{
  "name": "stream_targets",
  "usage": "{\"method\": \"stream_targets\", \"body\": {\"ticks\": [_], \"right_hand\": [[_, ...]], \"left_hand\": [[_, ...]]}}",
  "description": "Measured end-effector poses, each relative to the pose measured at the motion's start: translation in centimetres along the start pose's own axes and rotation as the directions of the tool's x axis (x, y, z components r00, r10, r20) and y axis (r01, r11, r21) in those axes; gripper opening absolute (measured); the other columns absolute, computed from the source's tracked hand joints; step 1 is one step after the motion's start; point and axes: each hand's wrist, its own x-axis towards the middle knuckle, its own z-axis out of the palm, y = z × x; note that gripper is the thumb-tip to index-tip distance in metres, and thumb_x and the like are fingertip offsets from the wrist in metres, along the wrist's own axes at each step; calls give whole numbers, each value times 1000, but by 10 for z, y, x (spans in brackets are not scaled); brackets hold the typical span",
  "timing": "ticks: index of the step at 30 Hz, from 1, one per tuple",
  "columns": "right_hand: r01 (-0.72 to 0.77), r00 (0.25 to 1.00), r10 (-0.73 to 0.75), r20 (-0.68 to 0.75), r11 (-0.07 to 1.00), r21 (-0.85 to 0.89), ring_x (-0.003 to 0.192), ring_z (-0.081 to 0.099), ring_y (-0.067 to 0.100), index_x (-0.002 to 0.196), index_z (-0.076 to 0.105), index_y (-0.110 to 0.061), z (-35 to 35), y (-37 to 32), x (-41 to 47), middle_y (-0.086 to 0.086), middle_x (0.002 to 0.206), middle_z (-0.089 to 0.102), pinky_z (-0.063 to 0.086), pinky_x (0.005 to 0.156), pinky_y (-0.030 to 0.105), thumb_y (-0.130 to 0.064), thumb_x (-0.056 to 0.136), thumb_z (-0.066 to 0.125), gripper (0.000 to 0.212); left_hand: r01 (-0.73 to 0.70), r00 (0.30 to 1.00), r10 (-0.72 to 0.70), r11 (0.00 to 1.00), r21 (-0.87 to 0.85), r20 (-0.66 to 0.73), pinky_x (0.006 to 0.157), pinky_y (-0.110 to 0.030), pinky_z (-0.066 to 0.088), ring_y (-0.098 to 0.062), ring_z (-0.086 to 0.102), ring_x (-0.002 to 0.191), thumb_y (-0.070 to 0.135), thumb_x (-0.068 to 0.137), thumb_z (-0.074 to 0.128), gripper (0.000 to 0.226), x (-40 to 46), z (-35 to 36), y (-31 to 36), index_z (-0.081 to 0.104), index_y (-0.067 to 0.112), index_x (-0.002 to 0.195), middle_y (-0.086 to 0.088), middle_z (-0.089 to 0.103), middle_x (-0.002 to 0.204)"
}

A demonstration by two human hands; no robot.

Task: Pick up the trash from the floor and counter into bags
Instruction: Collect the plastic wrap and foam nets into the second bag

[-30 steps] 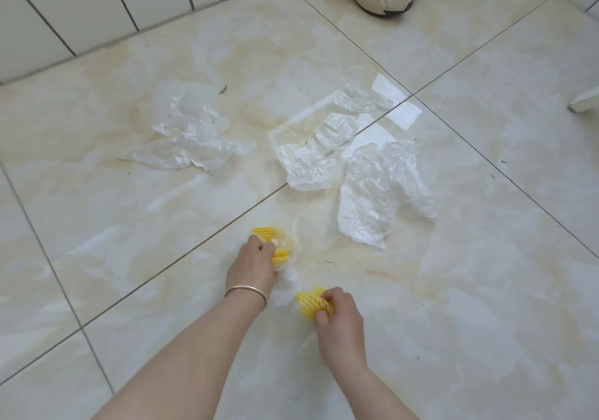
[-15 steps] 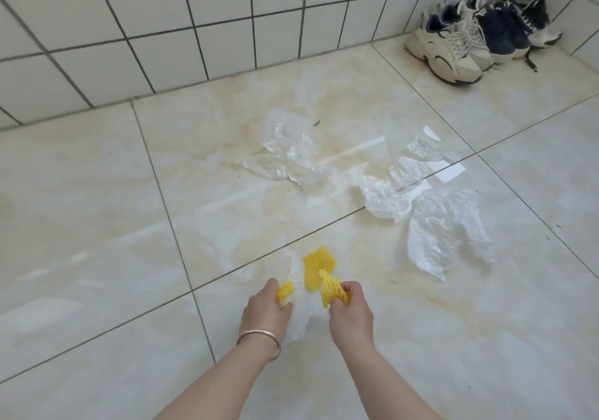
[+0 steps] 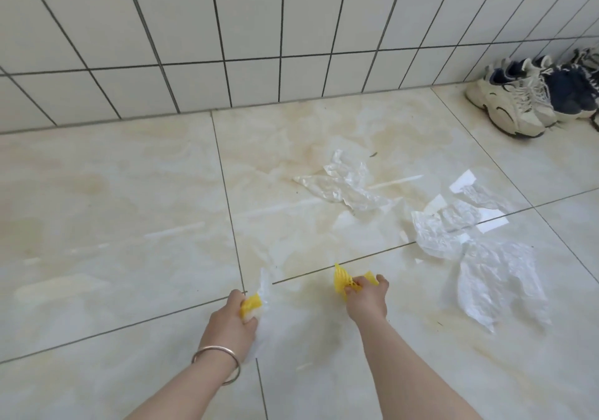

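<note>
My left hand (image 3: 231, 317) grips a small piece of yellow foam net (image 3: 251, 303) together with a clear plastic film (image 3: 264, 290) that hangs from it. My right hand (image 3: 366, 299) holds a second yellow foam net (image 3: 343, 280), lifted off the floor. Crumpled clear plastic wrap (image 3: 343, 184) lies on the floor ahead. Further right lie a crumpled white wrapper (image 3: 434, 231) and a larger crumpled plastic sheet (image 3: 499, 280).
A white tiled wall (image 3: 259, 37) runs along the back. Several sneakers (image 3: 518, 102) stand against it at the far right. The floor (image 3: 113, 209) is glossy marble-look tile with dark grout lines.
My hands have moved apart, each carrying its yellow net; a second ago both were at floor level picking them up. The view has tilted up, bringing the wall and shoes into sight.
</note>
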Motion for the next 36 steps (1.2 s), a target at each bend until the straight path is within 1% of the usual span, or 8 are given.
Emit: {"method": "stream_targets", "body": {"ticks": [4, 9, 13, 18, 23, 29, 32, 36], "right_hand": [[34, 999, -35, -38, 999, -39, 80, 54, 27, 108, 61, -17, 24, 8, 4, 3, 139, 26, 39, 72, 26, -6, 87, 44, 30], [139, 988, -144, -58, 988, -70, 76, 44, 24, 103, 58, -13, 34, 10, -6, 7, 111, 44, 34, 69, 25, 4, 82, 37, 34], [146, 989, -142, -44, 984, 102, 80, 43, 22, 88, 53, -17, 21, -12, -18, 4, 99, 43, 35, 68, 25, 9, 80, 33, 33], [142, 985, -174, 25, 873, 466, 66, 44, 19, 66, 49, -23, 18, -61, -64, 7, 89, 51, 35, 38, 13, 3, 76, 34, 31], [299, 930, -363, 52, 833, 465, 77, 49, 20, 67, 49, -29, 26, -123, -147, 6, 87, 55, 40, 68, 29, -10, 65, 36, 23], [440, 842, -529, 102, 784, 438, 67, 47, 16, 67, 48, -24, 54, -222, -270, 2, 75, 53, 38, 58, 25, 3, 76, 39, 30], [467, 796, -586, 153, 755, 460, 70, 46, 18, 66, 48, -24, 91, -264, -345, 9, 87, 51, 37, 58, 25, -14, 68, 38, 14], [534, 692, -690, 212, 687, 493, 75, 46, 15, 68, 47, -20, 147, -310, -436, 7, 93, 46, 39, 71, 27, -27, 79, 46, 12]], "left_hand": [[-2, 1000, 2, 1000, -6, 7, 63, -28, 35, -30, 48, 74, 14, 85, 49, 12, 8, 13, 9, 38, 19, 87, -10, 55, 82], [-33, 999, 34, 999, -22, 37, 64, -27, 34, -28, 47, 76, 15, 86, 50, 17, 12, 28, 21, 35, 21, 90, -8, 53, 84], [-36, 999, 37, 995, -89, 15, 64, -29, 36, -31, 50, 77, 11, 86, 49, 18, 11, 29, 25, 36, 23, 93, -6, 53, 81], [-37, 999, 36, 954, -298, -10, 74, -31, 43, -33, 60, 95, 7, 88, 45, 38, -3, 0, 36, 46, 21, 123, -5, 57, 94], [-69, 998, 62, 887, -456, -31, 74, -28, 43, -28, 56, 86, 26, 64, 37, 60, -29, -79, 36, 49, 21, 123, -11, 64, 101], [-136, 989, 71, 762, -633, -127, 64, -29, 43, -24, 56, 84, 40, 64, 44, 55, -76, -211, -7, 50, 22, 115, -6, 60, 95], [-183, 978, 55, 679, -711, -200, 86, -36, 48, -27, 60, 103, 48, 88, 45, 42, -95, -275, -49, 52, 18, 117, -9, 62, 112], [-198, 953, -12, 732, -652, -303, 110, -42, 37, -30, 44, 131, 34, 100, 23, 52, -118, -347, -117, 38, 2, 138, -17, 44, 141]]}}
